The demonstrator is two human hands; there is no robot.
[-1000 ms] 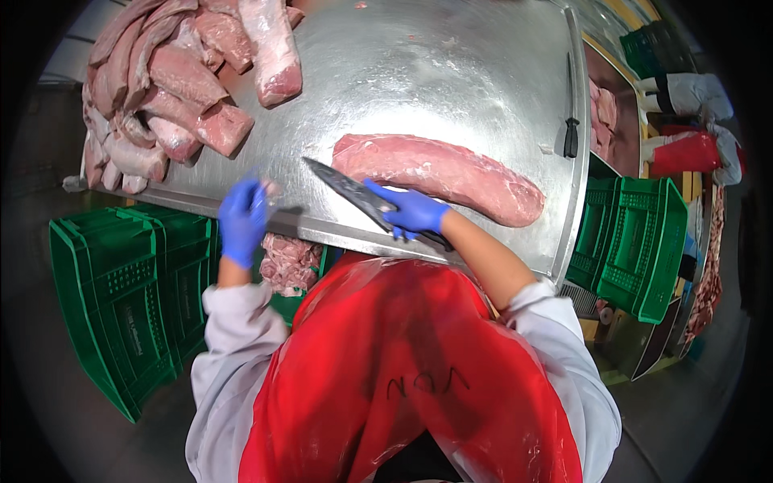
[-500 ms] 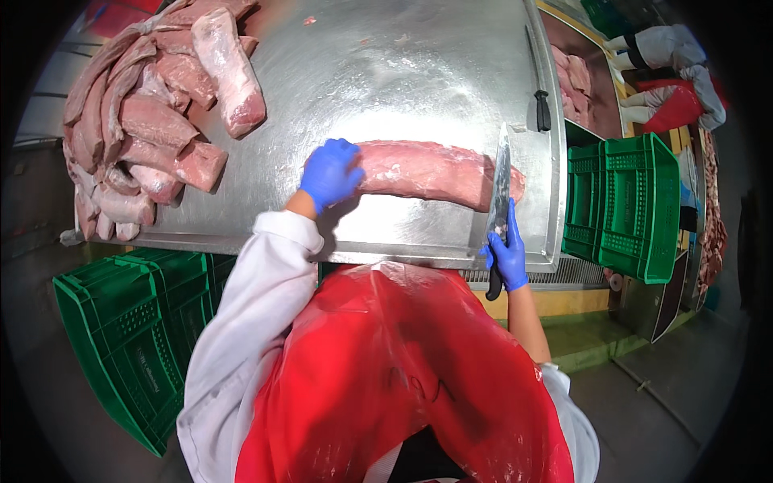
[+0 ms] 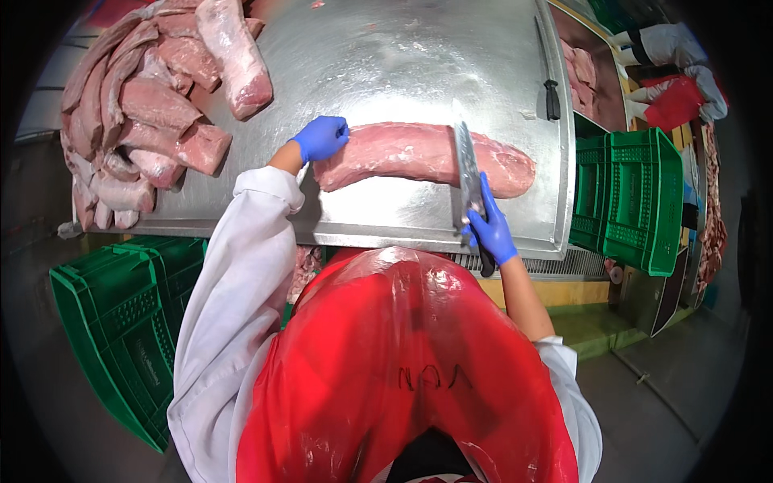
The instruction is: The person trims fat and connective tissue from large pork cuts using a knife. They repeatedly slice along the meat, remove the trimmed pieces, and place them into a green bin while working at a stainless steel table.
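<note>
A long pink slab of meat (image 3: 403, 157), like a pork loin, lies crosswise on the metal table in front of me. My left hand (image 3: 322, 138), in a blue glove, is at the slab's far left corner. Its fingers are curled closed, and whatever they may pinch is hidden. In a blue glove too, my right hand (image 3: 493, 232) grips a knife (image 3: 465, 161) by its dark handle near the table's front edge. The blade points away from me and passes over the slab, right of its middle; whether it touches the meat I cannot tell.
Many cuts of meat (image 3: 153, 113) are heaped at the table's left. A second knife (image 3: 551, 97) rests along the right rim of the metal table (image 3: 386, 233). Green crates stand at the right (image 3: 644, 201) and lower left (image 3: 121, 322). Another person (image 3: 684, 88) is at the far right.
My left hand has shifted off the slab's left end to its far corner, its fingers more curled. The knife has moved left from near the right end of the slab.
</note>
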